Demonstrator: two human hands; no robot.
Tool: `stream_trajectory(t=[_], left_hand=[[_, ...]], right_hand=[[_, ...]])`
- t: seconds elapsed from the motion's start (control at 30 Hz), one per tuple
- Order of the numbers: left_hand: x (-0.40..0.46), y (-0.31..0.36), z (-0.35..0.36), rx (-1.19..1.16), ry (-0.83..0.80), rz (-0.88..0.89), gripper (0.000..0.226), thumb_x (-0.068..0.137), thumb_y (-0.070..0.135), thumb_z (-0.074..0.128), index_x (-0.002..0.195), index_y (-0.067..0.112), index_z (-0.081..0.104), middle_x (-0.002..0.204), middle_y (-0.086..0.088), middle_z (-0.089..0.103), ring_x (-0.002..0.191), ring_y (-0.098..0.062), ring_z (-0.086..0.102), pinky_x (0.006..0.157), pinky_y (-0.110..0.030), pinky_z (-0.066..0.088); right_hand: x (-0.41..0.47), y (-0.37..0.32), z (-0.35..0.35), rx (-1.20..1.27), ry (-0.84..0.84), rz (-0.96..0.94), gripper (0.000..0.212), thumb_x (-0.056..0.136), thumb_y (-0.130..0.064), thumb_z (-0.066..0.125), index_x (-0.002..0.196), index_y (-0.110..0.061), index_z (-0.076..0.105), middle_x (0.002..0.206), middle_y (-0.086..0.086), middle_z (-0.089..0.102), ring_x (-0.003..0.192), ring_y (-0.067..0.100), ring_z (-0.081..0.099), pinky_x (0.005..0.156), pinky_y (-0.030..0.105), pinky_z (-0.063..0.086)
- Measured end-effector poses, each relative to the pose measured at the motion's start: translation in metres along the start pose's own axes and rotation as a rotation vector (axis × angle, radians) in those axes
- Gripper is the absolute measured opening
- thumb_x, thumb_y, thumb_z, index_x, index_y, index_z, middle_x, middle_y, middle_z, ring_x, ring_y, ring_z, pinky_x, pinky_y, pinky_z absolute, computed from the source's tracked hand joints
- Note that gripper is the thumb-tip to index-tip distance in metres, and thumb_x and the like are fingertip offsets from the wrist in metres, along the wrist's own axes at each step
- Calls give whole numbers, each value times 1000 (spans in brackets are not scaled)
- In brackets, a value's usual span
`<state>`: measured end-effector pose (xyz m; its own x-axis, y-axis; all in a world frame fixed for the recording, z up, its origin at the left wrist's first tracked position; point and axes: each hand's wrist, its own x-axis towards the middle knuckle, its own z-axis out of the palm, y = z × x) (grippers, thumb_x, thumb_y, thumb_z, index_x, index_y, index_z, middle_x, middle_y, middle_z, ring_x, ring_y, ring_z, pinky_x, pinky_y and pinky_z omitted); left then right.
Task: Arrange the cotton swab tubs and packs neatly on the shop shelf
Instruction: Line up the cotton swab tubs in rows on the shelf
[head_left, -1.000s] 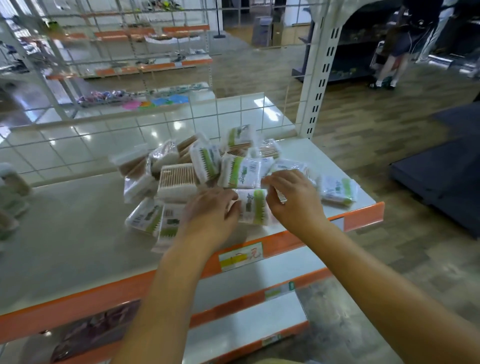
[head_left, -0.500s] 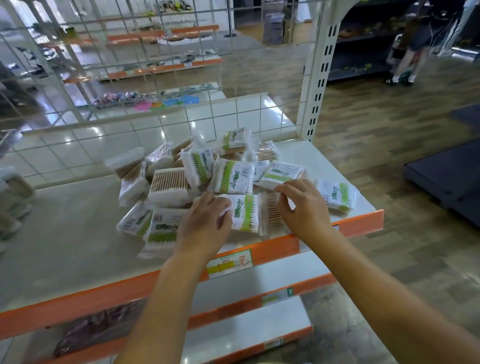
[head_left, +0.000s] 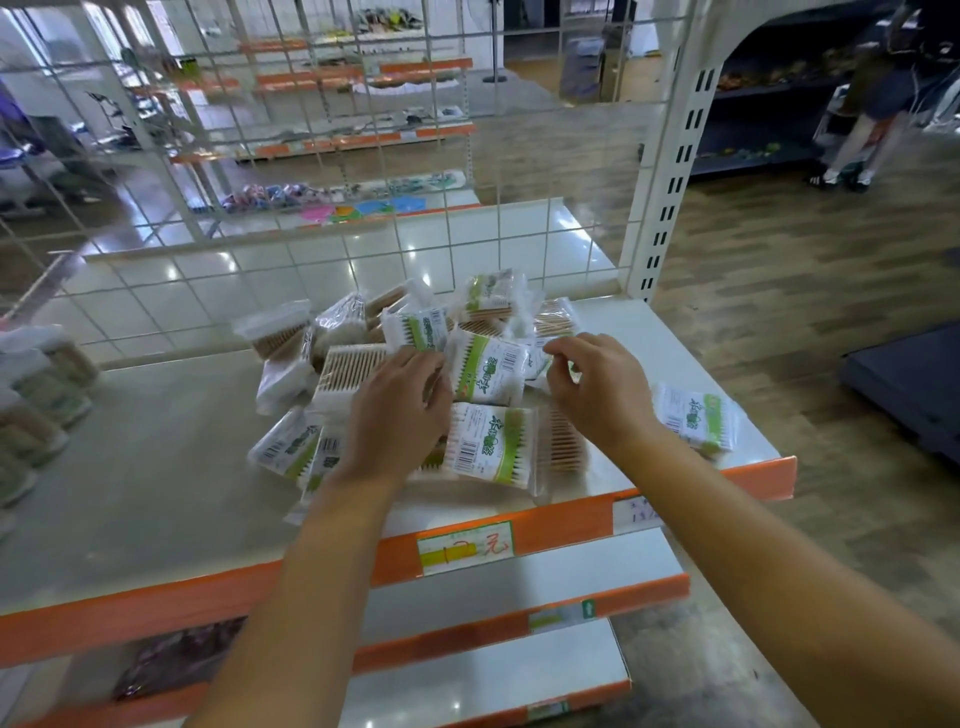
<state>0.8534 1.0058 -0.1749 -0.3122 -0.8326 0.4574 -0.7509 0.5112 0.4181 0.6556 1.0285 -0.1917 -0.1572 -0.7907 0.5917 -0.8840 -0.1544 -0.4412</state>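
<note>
Blurred tubs (head_left: 36, 395) are cut off at the left edge; bare shelf (head_left: 156, 467) lies open beside them. The pile of packs (head_left: 415, 358) is partly hidden by the left hand (head_left: 397, 415), fingers curled on it, its grasp indistinct. A pack (head_left: 537, 358) is pinched by the right hand (head_left: 597, 389). One pack (head_left: 696, 415) lies near the orange edge (head_left: 758, 475).

Approx. 14 swab packs (head_left: 487, 369), 2 hands (head_left: 399, 410), 3 shelves (head_left: 156, 467).
</note>
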Motion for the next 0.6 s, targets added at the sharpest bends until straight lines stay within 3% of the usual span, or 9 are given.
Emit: stream_trajectory(t=[0.1, 0.23, 0.4, 0.6], left_hand=[[17, 1, -9, 22, 44, 15, 22, 89, 13, 57, 108, 4, 65, 104, -10, 65, 93, -25, 59, 75, -28, 38], [45, 4, -12, 75, 33, 5, 28, 90, 17, 54, 115, 8, 62, 114, -9, 62, 104, -25, 56, 80, -28, 37], [73, 0, -12, 120, -30, -46, 30, 93, 21, 50, 120, 11, 58, 119, -7, 58, 110, -22, 51, 86, -33, 41], [87, -12, -15, 205, -43, -32, 29, 91, 19, 52, 118, 13, 59, 120, -6, 58, 111, -22, 49, 81, -30, 37]], right_hand=[[22, -1, 4, 18, -59, 64, 24, 87, -9, 53, 105, -8, 68, 101, 8, 69, 94, 26, 58, 73, 23, 35], [52, -2, 10, 30, -128, 156, 29, 89, -11, 48, 114, -12, 64, 108, 7, 65, 97, 22, 56, 71, 22, 33], [80, 0, 22, 27, -205, 204, 34, 89, -12, 47, 121, -13, 58, 116, 7, 59, 104, 23, 54, 79, 29, 43], [91, 5, 34, -150, -391, 53, 54, 82, -12, 58, 134, -14, 44, 127, 12, 49, 114, 30, 45, 87, 35, 43]])
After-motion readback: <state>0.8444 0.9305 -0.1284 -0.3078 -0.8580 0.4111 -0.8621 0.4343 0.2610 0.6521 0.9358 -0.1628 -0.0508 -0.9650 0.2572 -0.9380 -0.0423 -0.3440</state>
